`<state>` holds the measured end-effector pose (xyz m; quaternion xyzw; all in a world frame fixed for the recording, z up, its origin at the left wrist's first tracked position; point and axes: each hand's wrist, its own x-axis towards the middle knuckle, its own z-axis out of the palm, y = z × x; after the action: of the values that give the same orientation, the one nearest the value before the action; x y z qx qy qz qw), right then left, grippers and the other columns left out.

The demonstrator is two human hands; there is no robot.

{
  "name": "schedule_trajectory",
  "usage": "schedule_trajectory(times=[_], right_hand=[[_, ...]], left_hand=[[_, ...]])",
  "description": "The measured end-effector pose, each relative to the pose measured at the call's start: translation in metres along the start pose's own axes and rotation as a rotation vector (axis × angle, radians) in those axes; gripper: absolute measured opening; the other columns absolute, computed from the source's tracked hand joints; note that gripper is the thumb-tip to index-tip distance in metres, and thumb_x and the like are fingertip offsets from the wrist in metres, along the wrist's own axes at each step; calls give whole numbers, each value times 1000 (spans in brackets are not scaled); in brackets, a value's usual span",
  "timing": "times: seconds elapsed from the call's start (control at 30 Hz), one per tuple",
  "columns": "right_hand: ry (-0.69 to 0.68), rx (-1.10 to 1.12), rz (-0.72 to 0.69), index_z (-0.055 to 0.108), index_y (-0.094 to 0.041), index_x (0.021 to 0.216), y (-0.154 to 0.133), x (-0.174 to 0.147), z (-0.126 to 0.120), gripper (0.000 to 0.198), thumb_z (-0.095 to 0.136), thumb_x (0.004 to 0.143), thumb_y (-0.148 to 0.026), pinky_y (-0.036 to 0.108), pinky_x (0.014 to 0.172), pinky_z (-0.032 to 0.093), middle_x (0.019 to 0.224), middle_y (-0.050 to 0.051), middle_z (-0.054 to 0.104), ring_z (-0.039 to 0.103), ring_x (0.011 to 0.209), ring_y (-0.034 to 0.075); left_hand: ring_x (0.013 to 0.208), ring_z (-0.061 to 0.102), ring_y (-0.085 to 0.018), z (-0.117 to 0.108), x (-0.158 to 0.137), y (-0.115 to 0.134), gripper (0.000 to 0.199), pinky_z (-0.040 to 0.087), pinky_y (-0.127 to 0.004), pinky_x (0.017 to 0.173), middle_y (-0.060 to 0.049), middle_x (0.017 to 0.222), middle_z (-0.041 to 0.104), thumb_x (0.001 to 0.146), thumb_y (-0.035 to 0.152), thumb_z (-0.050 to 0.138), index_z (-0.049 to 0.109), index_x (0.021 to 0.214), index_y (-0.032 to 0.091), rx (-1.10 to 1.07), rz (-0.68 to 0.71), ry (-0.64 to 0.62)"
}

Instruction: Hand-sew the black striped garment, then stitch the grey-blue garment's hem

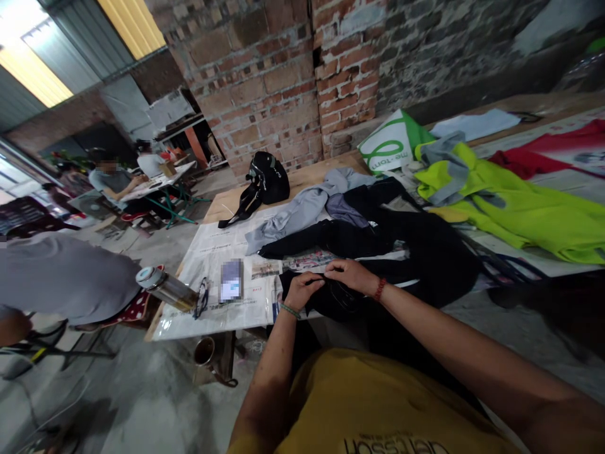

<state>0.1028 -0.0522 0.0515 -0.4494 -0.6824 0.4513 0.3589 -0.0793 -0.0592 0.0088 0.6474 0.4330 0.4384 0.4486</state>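
A black garment (428, 255) lies spread over the near part of the table, with one long narrow piece stretching to the left. My left hand (305, 290) pinches the garment's dark edge between thumb and fingers, close to the table's front. Just to the right, my right hand (353, 276) is closed on the same edge, its fingertips nearly touching those of the left. Thin dark loops, perhaps cord or trim, show on the cloth below the hands. Whether something small sits between the fingertips cannot be made out.
Newspaper (189, 321) under clear plastic covers the table. A phone (231, 280), glasses (202, 297) and a bottle (167, 289) lie left; a black bag (269, 178), grey cloth (295, 217) and yellow-green garment (524, 205) lie beyond. A person (70, 277) sits at left.
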Motion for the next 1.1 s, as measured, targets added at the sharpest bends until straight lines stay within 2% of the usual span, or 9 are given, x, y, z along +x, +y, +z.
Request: schedule_trajectory(times=[0.17,0.4,0.53,0.67,0.8,0.9,0.97,1.1], right_hand=[[169,214,104,57,-17,73,-1,1,5,25,56,71,-41,24,65,39,70,-1,60,51,65,11],[243,368,181,53,-18,67,2,9,14,19,60,63,-35,24,63,40,64,-2,57,50,63,11],[303,435,237,50,-19,67,5,17,19,21,59,64,-37,26,61,42,63,-1,58,52,59,11],[287,465,260,51,-19,68,2,17,23,22,62,63,-37,25,58,42,62,-2,58,52,56,10],[192,563,259,55,-18,71,-7,11,22,27,71,54,-32,24,61,42,62,-3,59,54,58,9],[129,656,348,58,-17,74,-8,8,18,35,76,47,-28,26,63,43,63,-3,60,55,59,10],[111,645,376,59,-16,72,-7,6,18,34,77,46,-30,26,63,43,64,-2,61,55,61,11],[147,454,242,58,-16,63,-2,6,25,24,72,55,-35,23,59,37,58,-5,56,47,57,8]], left_hand=[[64,51,-10,0,-1,1,24,41,-23,64,0,67,62,70,36,65,70,77,14,-52,-109,20],[61,48,-9,-1,-1,-3,29,39,-22,60,0,64,58,71,40,63,68,76,13,-112,-110,-46],[56,44,-8,-2,-1,-4,31,36,-21,56,1,60,54,70,42,64,67,76,12,-180,-148,-60],[56,43,-8,-2,0,-7,30,35,-21,55,2,60,52,72,41,63,66,75,12,-171,-135,-43],[58,43,-8,-2,2,-8,24,35,-21,59,2,62,54,74,37,61,66,73,13,-148,-90,-33],[65,47,-10,-2,2,-5,22,37,-22,66,1,69,58,74,34,60,68,77,13,-116,-54,-28],[67,49,-11,-2,3,-4,22,38,-23,68,1,70,60,74,34,60,68,77,14,-92,-58,-14],[67,49,-11,-2,2,-2,21,37,-23,69,0,70,60,72,34,62,68,76,14,-96,-60,0]])
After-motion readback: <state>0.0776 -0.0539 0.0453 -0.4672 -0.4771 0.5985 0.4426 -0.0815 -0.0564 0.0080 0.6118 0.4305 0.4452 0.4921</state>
